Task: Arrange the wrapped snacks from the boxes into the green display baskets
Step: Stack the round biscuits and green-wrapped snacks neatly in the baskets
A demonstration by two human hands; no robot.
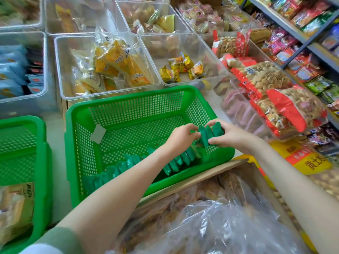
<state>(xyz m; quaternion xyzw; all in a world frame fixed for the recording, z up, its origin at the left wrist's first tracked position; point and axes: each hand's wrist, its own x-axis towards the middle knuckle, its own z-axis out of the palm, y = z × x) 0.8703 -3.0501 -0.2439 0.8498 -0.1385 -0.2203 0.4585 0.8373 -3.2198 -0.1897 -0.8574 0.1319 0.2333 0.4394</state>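
Head view of a shop counter. The left grip (181, 137) and right grip (233, 137), a person's bare hands, together pinch a small stack of green wrapped snacks (209, 134) from opposite sides, with fingers and thumbs curled round it. The stack stands on edge over the right near corner of the central green basket (128, 93). A row of like green packets (183, 159) stands on edge along the basket's near wall, running from the left corner towards the hands. A second green basket (44, 153) at left holds pale wrapped snacks (16, 204). Nearest the camera, a cardboard box (201, 174) lined with clear plastic (220, 222) holds further packets. Behind, clear bins (60, 70) contain yellow-wrapped snacks (117, 61). Shelves (293, 29) of packets stand at right.
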